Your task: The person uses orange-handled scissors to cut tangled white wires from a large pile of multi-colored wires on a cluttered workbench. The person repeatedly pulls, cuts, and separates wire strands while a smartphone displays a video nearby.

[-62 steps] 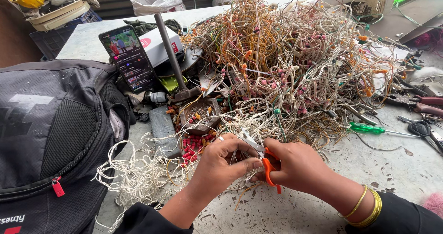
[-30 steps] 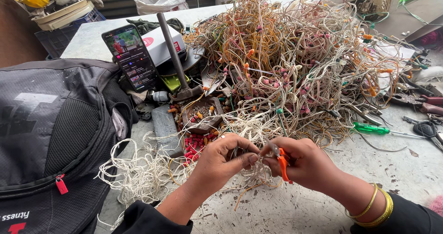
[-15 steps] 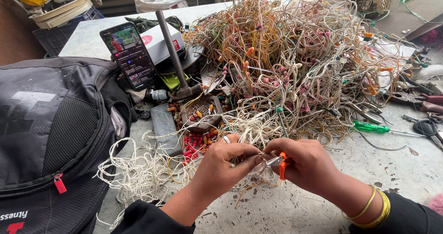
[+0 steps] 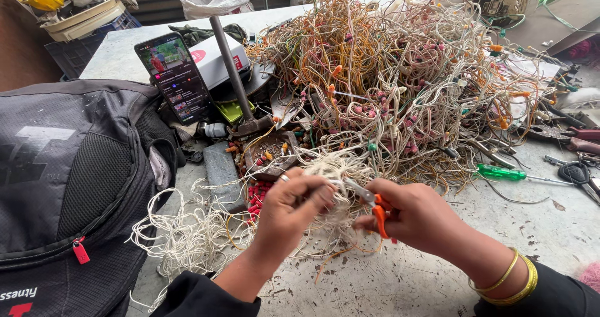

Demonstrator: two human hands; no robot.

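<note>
White wire [image 4: 340, 167] was the piece in hand: thin, pale, kinked cord, drawn out of a loose bundle of the same off-white strands just in front of the big tangle of wires [image 4: 400, 85], and it sat pinched between the two hands near the front edge of the worktable [image 4: 550, 229]. In the head view, the left hand [image 4: 290, 207] was closed on the wire, fingertips bunched around the strands, while the right hand [image 4: 415, 214] was clamped round small scissors with orange handles [image 4: 375, 207], whose metal blades pointed left toward the pinched wire and appeared to touch it. The two hands were close together, almost meeting. The big tangle behind was a heap of cream, orange and brownish leads dotted with pink and orange connectors. More limp white strands [image 4: 187, 236] lay spread on the table to the left, beside a black backpack [image 4: 69, 186]. A smartphone [image 4: 175, 76] leaned upright behind, next to a hammer [image 4: 237, 79], and a green-handled screwdriver [image 4: 500, 173] lay on the right.
</note>
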